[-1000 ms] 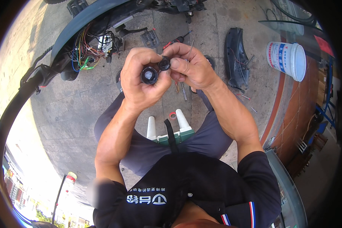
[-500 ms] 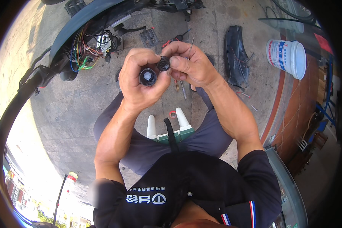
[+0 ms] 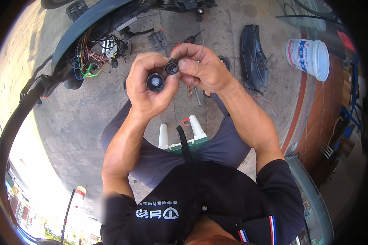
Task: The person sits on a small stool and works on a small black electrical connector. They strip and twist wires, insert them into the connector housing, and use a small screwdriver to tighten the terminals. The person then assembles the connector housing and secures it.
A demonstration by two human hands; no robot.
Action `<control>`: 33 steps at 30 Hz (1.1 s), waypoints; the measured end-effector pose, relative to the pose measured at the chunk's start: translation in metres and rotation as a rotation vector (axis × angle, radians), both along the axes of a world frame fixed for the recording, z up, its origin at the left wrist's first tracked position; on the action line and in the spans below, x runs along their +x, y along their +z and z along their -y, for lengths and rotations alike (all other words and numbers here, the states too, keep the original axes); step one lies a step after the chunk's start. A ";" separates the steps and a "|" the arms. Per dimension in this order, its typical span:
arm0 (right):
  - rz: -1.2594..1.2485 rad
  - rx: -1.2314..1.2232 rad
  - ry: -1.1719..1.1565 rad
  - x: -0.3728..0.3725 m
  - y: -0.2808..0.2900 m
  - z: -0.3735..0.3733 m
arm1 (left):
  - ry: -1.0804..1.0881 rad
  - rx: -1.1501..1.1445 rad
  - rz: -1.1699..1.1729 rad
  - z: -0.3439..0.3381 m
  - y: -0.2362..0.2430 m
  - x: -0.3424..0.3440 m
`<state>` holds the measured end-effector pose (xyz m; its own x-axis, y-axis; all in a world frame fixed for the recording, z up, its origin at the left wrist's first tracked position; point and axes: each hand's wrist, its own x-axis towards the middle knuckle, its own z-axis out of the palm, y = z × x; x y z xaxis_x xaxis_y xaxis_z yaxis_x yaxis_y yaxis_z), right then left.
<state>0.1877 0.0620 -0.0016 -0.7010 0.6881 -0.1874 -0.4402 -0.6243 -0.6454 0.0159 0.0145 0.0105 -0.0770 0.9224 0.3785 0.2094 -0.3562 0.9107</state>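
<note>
My left hand [image 3: 142, 96] is curled around a black cylindrical part [image 3: 155, 83] with a pale round centre. Its thumb and forefinger also pinch a smaller black round cap [image 3: 171, 67], hollow on the side that shows. The thumb and fingers of my right hand [image 3: 212, 75] meet at the right side of this cap. A thin metal rod [image 3: 203, 48] sticks up from behind the right fingers; its lower end is hidden by that hand. Both hands are closed and close together above the floor, ahead of my knees.
Exposed coloured wires [image 3: 85, 57] hang from a vehicle frame at upper left. A red-and-black tool [image 3: 188, 41], a pedal-like part [image 3: 157, 41] and a black curved panel [image 3: 251, 59] lie beyond my hands. At right stands a white bucket [image 3: 321, 61]. Red tape [image 3: 186, 122] lies between my legs.
Both hands have shifted slightly left with the two black parts. The smaller cap now shows its hollow side a little more openly. The grip looks the same.
</note>
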 end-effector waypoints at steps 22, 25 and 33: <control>-0.055 -0.039 -0.011 0.011 -0.004 0.000 | -0.002 -0.013 -0.005 -0.006 0.000 0.013; -0.049 -0.047 -0.014 0.014 -0.003 0.000 | -0.014 -0.023 0.037 -0.006 0.000 0.016; -0.076 -0.080 -0.049 0.024 -0.004 0.000 | -0.029 0.003 -0.013 -0.009 -0.004 0.025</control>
<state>0.2117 0.0615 -0.0058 -0.6812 0.7068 -0.1907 -0.5171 -0.6490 -0.5581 0.0407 0.0239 0.0062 -0.0449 0.9231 0.3818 0.2107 -0.3648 0.9069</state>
